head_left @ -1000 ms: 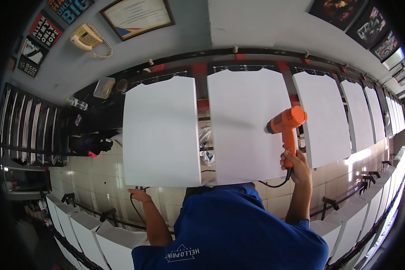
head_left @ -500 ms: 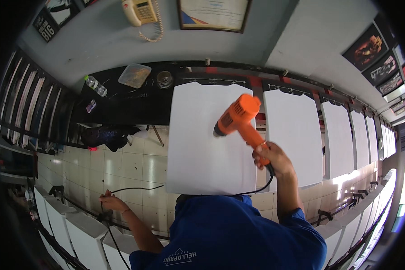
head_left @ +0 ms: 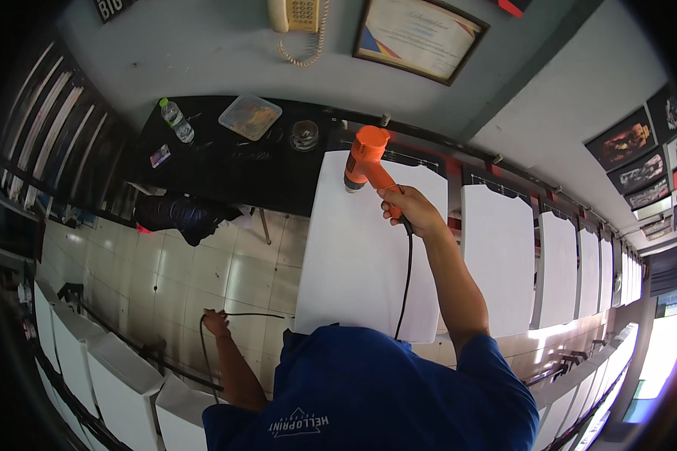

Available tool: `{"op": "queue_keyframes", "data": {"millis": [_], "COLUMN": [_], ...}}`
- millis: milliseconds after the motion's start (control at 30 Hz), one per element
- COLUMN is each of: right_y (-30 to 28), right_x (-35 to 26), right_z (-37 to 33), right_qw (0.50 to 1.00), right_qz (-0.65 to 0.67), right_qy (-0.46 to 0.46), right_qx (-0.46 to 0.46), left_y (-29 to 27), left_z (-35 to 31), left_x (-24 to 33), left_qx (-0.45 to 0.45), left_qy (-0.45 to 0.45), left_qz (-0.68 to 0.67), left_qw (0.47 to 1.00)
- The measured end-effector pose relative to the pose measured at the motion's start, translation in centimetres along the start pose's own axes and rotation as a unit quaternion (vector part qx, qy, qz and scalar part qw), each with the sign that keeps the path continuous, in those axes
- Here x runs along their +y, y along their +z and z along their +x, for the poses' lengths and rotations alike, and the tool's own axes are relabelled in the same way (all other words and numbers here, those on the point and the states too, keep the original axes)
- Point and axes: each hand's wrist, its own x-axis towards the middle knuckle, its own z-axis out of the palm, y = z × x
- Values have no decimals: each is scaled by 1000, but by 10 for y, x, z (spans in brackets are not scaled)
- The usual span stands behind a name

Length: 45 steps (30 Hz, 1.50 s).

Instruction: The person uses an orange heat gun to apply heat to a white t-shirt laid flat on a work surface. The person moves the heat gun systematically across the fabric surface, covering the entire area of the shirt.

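An orange heat gun (head_left: 368, 156) is gripped by its handle in my right hand (head_left: 412, 210). Its dark nozzle points down at the far part of a white shirt (head_left: 368, 255) stretched flat over a board in front of me; whether it touches the cloth I cannot tell. From the handle a black cord (head_left: 407, 286) runs down over the shirt toward my body. Out to the left, my left hand (head_left: 217, 323) is closed around the cord, which passes through it and hangs below.
More white shirts on boards (head_left: 496, 255) stand in a row to the right. A black table (head_left: 210, 165) at far left holds a water bottle (head_left: 177, 120), a plastic container (head_left: 250, 116) and a glass bowl (head_left: 305, 135). Further boards (head_left: 120, 368) line the near left.
My right hand has carried the heat gun toward the far end of the shirt, its nozzle now pointing more downward. The left hand has come nearer my body with the cord. The view has shifted.
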Motion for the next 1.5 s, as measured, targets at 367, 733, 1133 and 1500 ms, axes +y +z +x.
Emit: {"op": "queue_keyframes", "data": {"millis": [367, 733, 1133, 1500], "right_y": [12, 5, -14, -18], "right_x": [12, 6, 16, 22], "right_z": [25, -16, -1, -5], "right_qw": [1000, 999, 998, 994], "right_qz": [-7, -35, 4, -10], "right_qy": [-5, 35, -24, -19], "right_qx": [12, -7, 56, 103], "left_y": [-2, 23, 42, 22], "left_z": [-41, -43, -41, -50], "left_x": [-152, -165, -149, -159], "left_qx": [-175, -211, -242, -247], "left_qy": [-263, -289, -281, -270], "left_qz": [126, 46, 83, 87], "left_qw": [940, 933, 925, 927]}}
